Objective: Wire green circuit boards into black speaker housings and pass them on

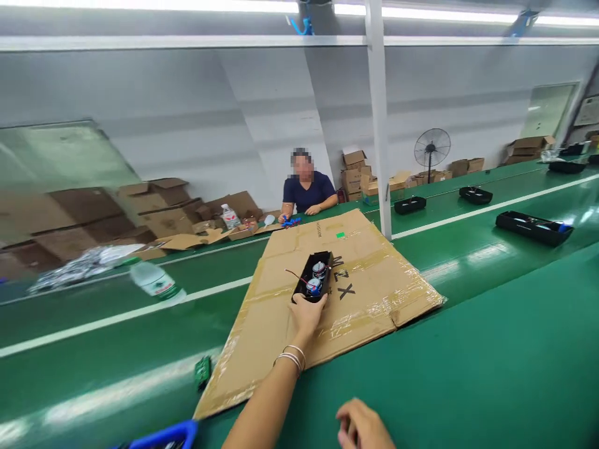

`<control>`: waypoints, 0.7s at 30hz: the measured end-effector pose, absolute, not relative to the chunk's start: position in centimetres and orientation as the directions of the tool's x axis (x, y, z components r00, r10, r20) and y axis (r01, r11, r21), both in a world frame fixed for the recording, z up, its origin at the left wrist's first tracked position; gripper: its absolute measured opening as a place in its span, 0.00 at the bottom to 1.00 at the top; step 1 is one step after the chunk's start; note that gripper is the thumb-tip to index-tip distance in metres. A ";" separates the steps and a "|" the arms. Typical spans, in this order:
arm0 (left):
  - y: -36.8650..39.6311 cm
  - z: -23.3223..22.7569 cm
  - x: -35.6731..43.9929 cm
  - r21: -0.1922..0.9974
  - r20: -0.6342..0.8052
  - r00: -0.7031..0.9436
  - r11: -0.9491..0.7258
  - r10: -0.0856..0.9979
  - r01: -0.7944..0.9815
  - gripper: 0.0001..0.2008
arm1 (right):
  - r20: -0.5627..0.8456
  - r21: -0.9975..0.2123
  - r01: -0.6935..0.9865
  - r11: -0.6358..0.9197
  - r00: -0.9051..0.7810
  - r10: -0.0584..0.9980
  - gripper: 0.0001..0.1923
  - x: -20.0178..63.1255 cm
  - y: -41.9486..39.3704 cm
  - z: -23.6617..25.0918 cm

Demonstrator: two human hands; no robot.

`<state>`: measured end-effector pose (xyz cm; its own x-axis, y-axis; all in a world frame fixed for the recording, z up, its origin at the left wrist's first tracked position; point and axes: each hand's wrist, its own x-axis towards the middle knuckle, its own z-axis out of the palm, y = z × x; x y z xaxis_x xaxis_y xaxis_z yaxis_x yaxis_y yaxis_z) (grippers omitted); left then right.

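Observation:
A small black tray with round blue and silver parts and a red wire lies on a flattened, taped cardboard sheet on the green conveyor belt. My left hand, with bracelets on the wrist, reaches far forward and grips the tray's near end. My right hand rests low at the picture's bottom edge on the green surface. Its fingers are curled and nothing shows in it.
A water bottle lies on the belt at left. A green circuit board sits by the cardboard's near corner, above a blue bin. More black trays ride the belt at right. A white post stands behind the cardboard, and a co-worker sits across among boxes.

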<state>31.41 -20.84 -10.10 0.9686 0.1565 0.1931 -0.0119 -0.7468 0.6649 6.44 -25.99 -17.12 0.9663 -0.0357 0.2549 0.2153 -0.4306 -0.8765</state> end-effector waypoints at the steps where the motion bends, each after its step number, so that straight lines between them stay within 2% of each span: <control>1: -19.3 -10.1 29.9 0.680 0.194 0.971 -0.733 0.138 -0.032 0.28 | 0.250 -0.905 0.193 -0.380 0.962 -0.108 0.10 6.4 -26.2 -17.0; 4: -14.2 -10.1 24.6 0.734 0.181 0.981 -0.674 0.068 -0.089 0.25 | 0.219 -0.968 0.142 -0.208 0.881 -0.419 0.15 6.3 -27.2 -16.7; 7: -9.1 -10.0 18.3 0.788 0.151 0.988 -0.600 -0.028 -0.137 0.24 | 0.216 -0.976 0.159 -0.149 0.779 -0.588 0.23 6.3 -28.2 -16.7; 10: -5.4 -10.1 12.2 0.828 0.120 0.983 -0.532 -0.135 -0.175 0.23 | 0.215 -0.976 0.187 -0.111 0.747 -0.630 0.31 6.5 -29.2 -16.8; 12: -4.0 -10.2 9.1 0.863 0.102 0.965 -0.461 -0.243 -0.208 0.24 | 0.195 -0.980 0.178 -0.089 0.763 -0.616 0.33 6.4 -30.0 -16.6; 16: -3.2 -10.1 6.1 0.895 0.049 0.894 -0.378 -0.446 -0.238 0.27 | 0.115 -0.993 0.076 -0.090 0.793 -0.598 0.32 5.1 -31.1 -15.4; 19: -3.0 -9.7 6.2 0.906 0.000 0.831 -0.353 -0.556 -0.236 0.29 | 0.050 -0.994 -0.023 -0.104 0.759 -0.649 0.30 2.3 -31.0 -15.7; 21: -2.5 -9.1 7.2 0.915 -0.050 0.754 -0.332 -0.655 -0.228 0.34 | 0.009 -0.992 -0.079 -0.100 0.739 -0.673 0.30 -0.4 -30.9 -16.8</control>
<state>7.16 -2.49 -9.12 0.7537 -0.6553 -0.0503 -0.2279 -0.3324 0.9152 -0.36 -30.88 -16.78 0.7393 -0.6733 0.0090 -0.0787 -0.0997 -0.9919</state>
